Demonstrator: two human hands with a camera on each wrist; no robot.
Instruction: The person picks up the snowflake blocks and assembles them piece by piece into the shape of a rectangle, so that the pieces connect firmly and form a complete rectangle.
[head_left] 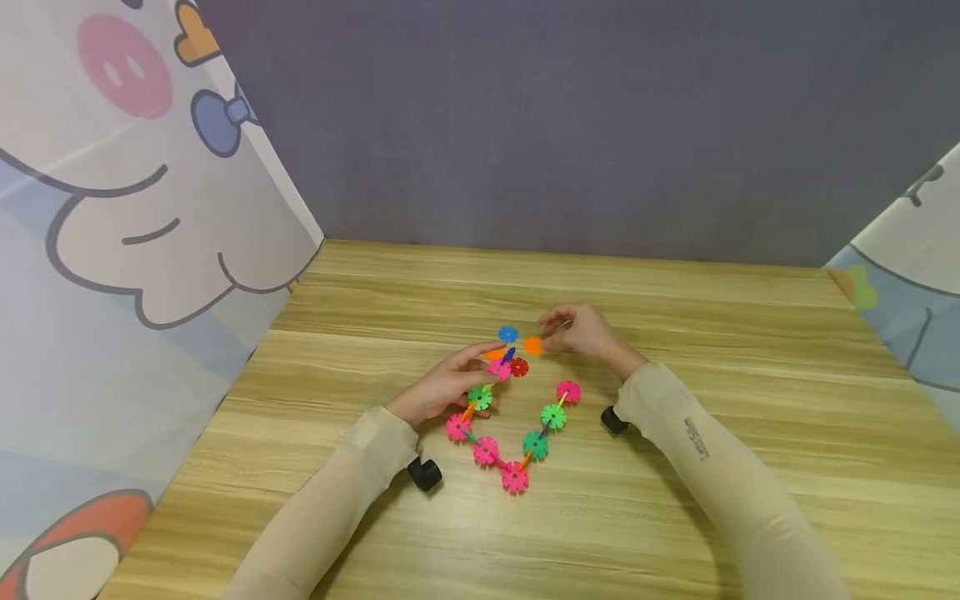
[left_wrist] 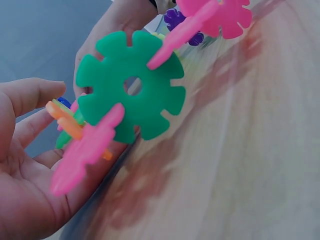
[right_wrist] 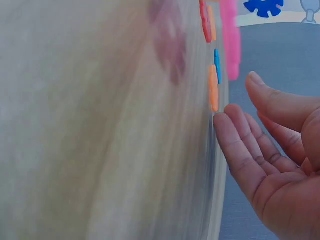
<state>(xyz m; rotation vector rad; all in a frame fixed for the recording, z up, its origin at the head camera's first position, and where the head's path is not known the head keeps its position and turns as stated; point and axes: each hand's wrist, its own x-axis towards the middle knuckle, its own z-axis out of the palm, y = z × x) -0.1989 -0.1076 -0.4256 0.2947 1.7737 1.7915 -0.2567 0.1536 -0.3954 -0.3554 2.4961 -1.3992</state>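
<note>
A chain of slotted snowflake discs (head_left: pixel 486 451) in pink, green, orange and other colours bends in a V shape across the wooden table. My left hand (head_left: pixel 442 383) holds its far left stretch, with the thumb and fingers around the discs. Close up in the left wrist view, a green disc (left_wrist: pixel 102 75) joins pink ones in front of the palm. My right hand (head_left: pixel 588 332) reaches a loose orange disc (head_left: pixel 533 345), its fingertips right at the edge. In the right wrist view the thumb stands apart from the extended fingers (right_wrist: pixel 240 150).
A loose blue disc (head_left: pixel 508 333) lies beyond the left hand, with a red disc (head_left: pixel 519 367) nearer and another orange disc (head_left: pixel 495 354) by the left fingertips. A grey panel (head_left: pixel 570 125) rises behind the table (head_left: pixel 750 350). Printed cartoon cloth (head_left: pixel 150 217) hangs at the left.
</note>
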